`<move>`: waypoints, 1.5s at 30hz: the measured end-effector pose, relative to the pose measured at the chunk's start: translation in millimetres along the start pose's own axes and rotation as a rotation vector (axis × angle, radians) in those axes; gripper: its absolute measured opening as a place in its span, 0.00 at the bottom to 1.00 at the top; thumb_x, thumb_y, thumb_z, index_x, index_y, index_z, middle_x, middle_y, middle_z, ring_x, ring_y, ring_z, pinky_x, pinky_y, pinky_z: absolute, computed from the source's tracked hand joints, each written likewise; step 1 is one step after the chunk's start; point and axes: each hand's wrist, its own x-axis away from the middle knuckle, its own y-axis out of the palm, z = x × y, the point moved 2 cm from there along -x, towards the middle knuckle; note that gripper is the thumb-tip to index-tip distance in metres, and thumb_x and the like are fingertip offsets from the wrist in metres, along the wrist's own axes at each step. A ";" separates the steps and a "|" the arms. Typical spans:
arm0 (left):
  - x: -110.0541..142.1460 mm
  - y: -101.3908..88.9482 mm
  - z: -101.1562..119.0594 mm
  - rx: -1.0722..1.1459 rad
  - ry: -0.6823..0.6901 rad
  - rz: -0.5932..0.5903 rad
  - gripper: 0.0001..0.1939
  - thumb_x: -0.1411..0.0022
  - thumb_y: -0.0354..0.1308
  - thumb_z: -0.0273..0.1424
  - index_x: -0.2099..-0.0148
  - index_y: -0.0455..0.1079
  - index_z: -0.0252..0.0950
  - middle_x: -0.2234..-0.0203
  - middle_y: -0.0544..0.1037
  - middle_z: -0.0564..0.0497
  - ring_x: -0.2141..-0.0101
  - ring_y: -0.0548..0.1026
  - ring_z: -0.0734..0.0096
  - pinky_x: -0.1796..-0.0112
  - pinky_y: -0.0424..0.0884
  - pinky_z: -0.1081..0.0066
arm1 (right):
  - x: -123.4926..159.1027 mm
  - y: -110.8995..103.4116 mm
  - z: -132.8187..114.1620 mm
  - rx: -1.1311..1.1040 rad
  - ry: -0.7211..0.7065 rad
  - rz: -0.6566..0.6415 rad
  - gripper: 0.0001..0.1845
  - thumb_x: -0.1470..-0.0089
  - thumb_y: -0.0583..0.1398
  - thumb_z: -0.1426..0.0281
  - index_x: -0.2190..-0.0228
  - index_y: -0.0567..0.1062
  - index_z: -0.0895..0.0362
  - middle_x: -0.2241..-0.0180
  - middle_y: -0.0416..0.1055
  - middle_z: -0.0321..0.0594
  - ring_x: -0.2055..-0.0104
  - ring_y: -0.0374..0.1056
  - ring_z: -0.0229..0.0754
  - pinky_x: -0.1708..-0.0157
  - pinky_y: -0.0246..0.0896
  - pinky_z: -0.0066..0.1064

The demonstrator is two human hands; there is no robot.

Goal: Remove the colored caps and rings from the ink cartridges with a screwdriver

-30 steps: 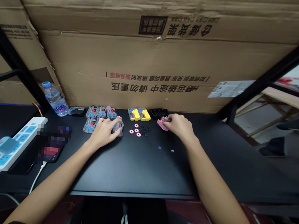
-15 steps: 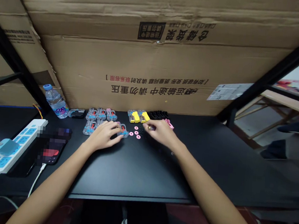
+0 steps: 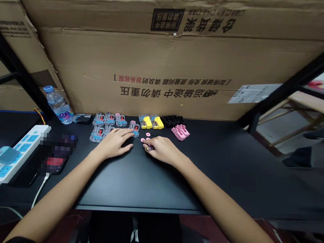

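Observation:
My left hand [image 3: 116, 142] lies flat on the black desk [image 3: 156, 182], fingers spread toward a clear blue-and-red plastic part [image 3: 134, 128] that its fingertips touch or nearly touch. My right hand [image 3: 160, 149] rests just to the right of it, fingers curled on a small dark metallic piece [image 3: 148, 149] at its fingertips. Small pink washers [image 3: 144, 138] lie right beyond that hand. Several more clear parts [image 3: 106, 123] sit behind my left hand. Yellow parts [image 3: 152, 122], black parts [image 3: 172, 120] and pink parts [image 3: 180, 132] lie along the back.
A large cardboard box [image 3: 168, 53] stands behind the desk. At the left are a water bottle [image 3: 58, 105], a white power strip [image 3: 15, 153] with a plug in it, and a phone [image 3: 57, 157] on a cable. Black frame bars slant at both sides.
My right hand came left from the pink parts to the washers, carrying a small piece. My left hand pushed one clear part to the right, toward the yellow parts.

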 end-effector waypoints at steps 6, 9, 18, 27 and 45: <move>-6.2 11.2 -2.5 -0.131 -0.090 0.011 0.32 0.26 0.56 0.47 0.28 0.63 0.35 0.29 0.65 0.35 0.31 0.65 0.46 0.33 0.60 0.47 | 0.3 -2.3 -1.3 -0.019 -0.016 0.003 0.15 0.34 0.59 0.70 0.53 0.85 0.54 0.60 0.85 0.48 0.61 0.80 0.49 0.66 0.58 0.31; -9.3 14.3 -2.3 -0.160 -0.120 0.004 0.34 0.26 0.55 0.47 0.27 0.61 0.32 0.28 0.63 0.32 0.30 0.63 0.46 0.33 0.59 0.47 | 0.8 -3.5 -1.9 -0.024 -0.028 0.003 0.13 0.34 0.59 0.71 0.60 0.85 0.54 0.62 0.84 0.47 0.62 0.80 0.49 0.67 0.57 0.31; -9.4 5.0 6.0 -0.169 -0.115 0.067 0.30 0.26 0.55 0.42 0.28 0.63 0.36 0.30 0.67 0.35 0.32 0.65 0.45 0.34 0.60 0.47 | -9.2 -9.1 15.4 -0.017 0.096 0.201 0.22 0.32 0.58 0.71 0.40 0.77 0.56 0.37 0.74 0.49 0.46 0.78 0.52 0.52 0.72 0.36; 1.7 -9.9 -3.3 -0.234 -0.166 0.050 0.22 0.25 0.49 0.31 0.34 0.71 0.37 0.37 0.75 0.40 0.38 0.70 0.49 0.38 0.65 0.49 | -20.7 8.3 26.9 0.034 0.135 0.153 0.26 0.31 0.58 0.67 0.34 0.72 0.54 0.33 0.70 0.47 0.36 0.73 0.56 0.40 0.72 0.46; 3.6 8.2 -25.3 -0.185 -0.178 0.059 0.25 0.23 0.47 0.31 0.29 0.67 0.44 0.30 0.69 0.47 0.31 0.62 0.46 0.35 0.60 0.43 | -20.1 7.1 4.4 0.053 0.039 0.180 0.22 0.32 0.57 0.67 0.39 0.75 0.50 0.37 0.75 0.43 0.46 0.80 0.53 0.55 0.76 0.39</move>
